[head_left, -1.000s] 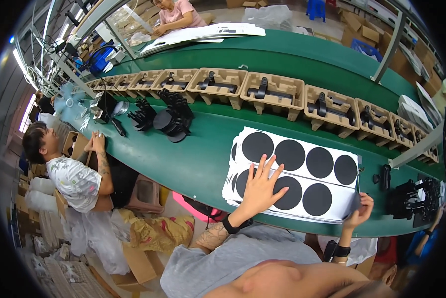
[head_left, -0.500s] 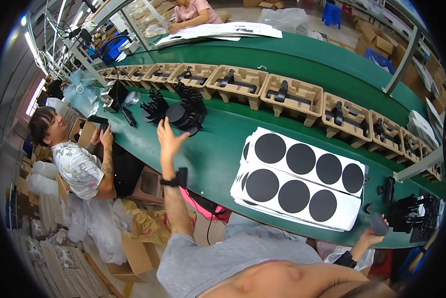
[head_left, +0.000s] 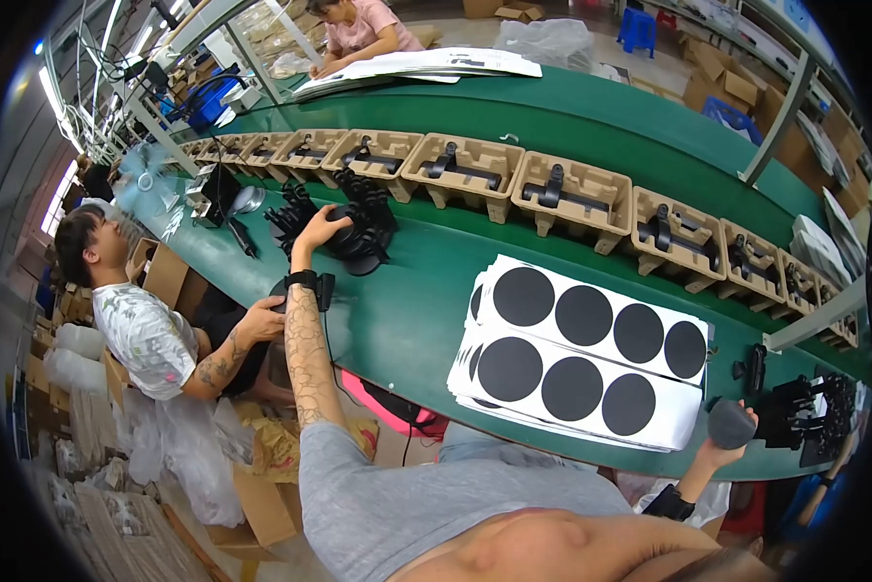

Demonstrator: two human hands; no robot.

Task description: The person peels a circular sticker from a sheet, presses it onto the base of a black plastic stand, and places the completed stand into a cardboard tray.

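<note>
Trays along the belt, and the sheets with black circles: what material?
Trays: look like moulded paper pulp, matte tan, with soft rounded edges and a fibrous surface. Sheets: probably white backing paper carrying matte black discs, perhaps foam or adhesive pads; the stack shows thin edges. The left hand rests on black parts that look like slightly glossy plastic.

left hand on black parts pile | right hand holds dark round piece

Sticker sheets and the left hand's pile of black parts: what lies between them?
Head view: only bare green table separates the sticker sheets from the pile of black parts under the left hand.
</note>
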